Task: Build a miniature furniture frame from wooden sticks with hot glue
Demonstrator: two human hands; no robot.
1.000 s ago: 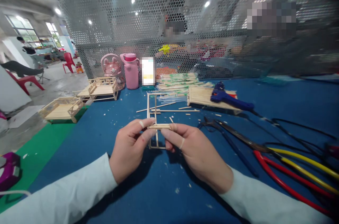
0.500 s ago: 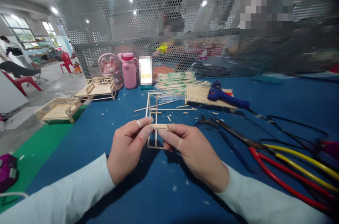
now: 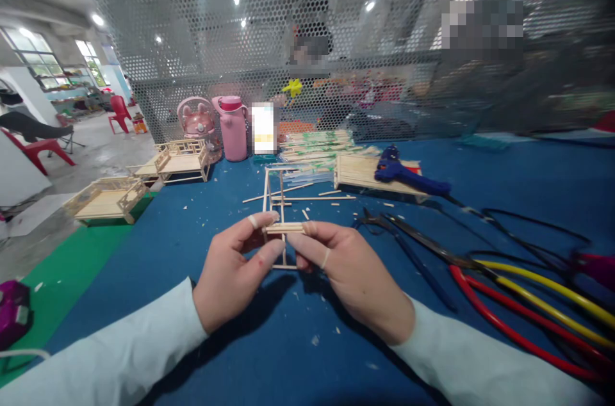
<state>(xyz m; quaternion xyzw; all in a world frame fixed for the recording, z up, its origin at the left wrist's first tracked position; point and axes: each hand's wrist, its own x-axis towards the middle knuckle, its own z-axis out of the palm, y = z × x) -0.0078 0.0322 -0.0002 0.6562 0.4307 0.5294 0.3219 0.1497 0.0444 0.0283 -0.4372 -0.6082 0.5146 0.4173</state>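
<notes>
Both hands grip one short bundle of pale wooden sticks (image 3: 287, 227).
Left hand (image 3: 234, 271) and right hand (image 3: 353, 275) pinch its ends above the blue bench (image 3: 192, 246); fingers hide the stick ends.

Compared with 1.0 s ago, the left hand (image 3: 235, 278) and right hand (image 3: 353, 275) sit slightly lower and nearer the body, both pinching the short stick bundle (image 3: 287, 227) at its ends as before. The left thumb now stretches further under the bundle toward the right fingers. The stick frame (image 3: 275, 214) on the blue table (image 3: 192, 246) shows more of its lower end between the hands. The view shifts slightly left; the person far left is out of frame.
</notes>
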